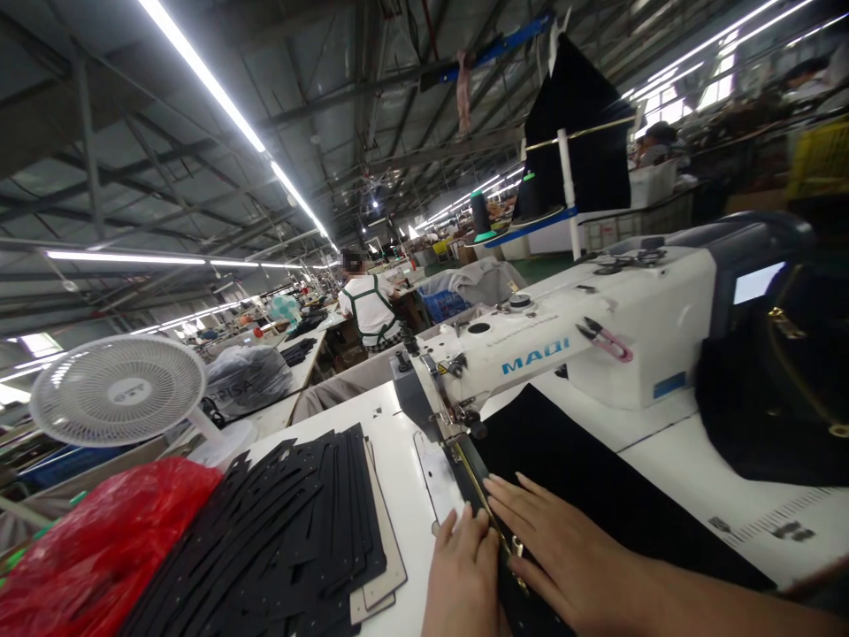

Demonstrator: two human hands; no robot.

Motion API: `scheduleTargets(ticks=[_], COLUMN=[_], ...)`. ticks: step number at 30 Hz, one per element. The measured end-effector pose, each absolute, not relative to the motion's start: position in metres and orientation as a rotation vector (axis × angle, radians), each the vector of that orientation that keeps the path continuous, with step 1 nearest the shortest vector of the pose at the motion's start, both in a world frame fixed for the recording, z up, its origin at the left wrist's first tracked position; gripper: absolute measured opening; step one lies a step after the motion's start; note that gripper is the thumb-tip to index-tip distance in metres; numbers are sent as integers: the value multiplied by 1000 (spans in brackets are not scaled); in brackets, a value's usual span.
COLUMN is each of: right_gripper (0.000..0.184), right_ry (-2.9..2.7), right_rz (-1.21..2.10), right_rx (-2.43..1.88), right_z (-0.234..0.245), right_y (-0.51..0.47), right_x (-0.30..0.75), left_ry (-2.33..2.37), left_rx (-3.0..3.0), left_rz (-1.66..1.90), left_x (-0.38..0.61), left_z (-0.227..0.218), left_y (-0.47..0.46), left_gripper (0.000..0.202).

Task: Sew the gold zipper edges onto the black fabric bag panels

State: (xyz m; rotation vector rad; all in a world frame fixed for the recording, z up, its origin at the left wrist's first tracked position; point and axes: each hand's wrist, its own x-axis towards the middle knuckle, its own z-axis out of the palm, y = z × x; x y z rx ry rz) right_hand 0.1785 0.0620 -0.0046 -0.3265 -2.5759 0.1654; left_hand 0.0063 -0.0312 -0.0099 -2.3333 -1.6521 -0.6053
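A strip of black fabric with a gold zipper point(472, 471) runs under the presser foot of a white sewing machine point(531, 354). My left hand point(464, 571) rests on the strip's left edge, fingers extended and slightly bent. Flat on the fabric to the right of the zipper lies my right hand point(570, 553), its fingers stretched toward the needle area. The gold zipper pull point(517, 547) shows between the two hands. A wide black fabric panel point(563, 451) spreads over the table under the machine arm, beside my right hand.
Stacked black cut pieces point(285, 531) lie left of the machine, near a red plastic bag point(112, 540) and a white fan point(126, 389). Pink thread snips point(607, 341) sit on the machine. Black material with a gold zipper point(776, 380) hangs at right. A person point(371, 305) works ahead.
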Motion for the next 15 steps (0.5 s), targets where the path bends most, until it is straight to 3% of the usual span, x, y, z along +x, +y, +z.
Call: scheduleTargets(ticks=[10, 15], right_gripper=[46, 43], right_ry=[-2616, -2546], right_rz=[140, 119], right_rx=[-332, -344], right_z=[-5, -13], right_y=[79, 92], right_x=[167, 155], left_ry=[-1726, -1799], left_rx=[-2225, -2348], left_rz=[-861, -788], left_x=[7, 0], left_z=[-15, 6], left_y=[-11, -2], left_gripper=[36, 35])
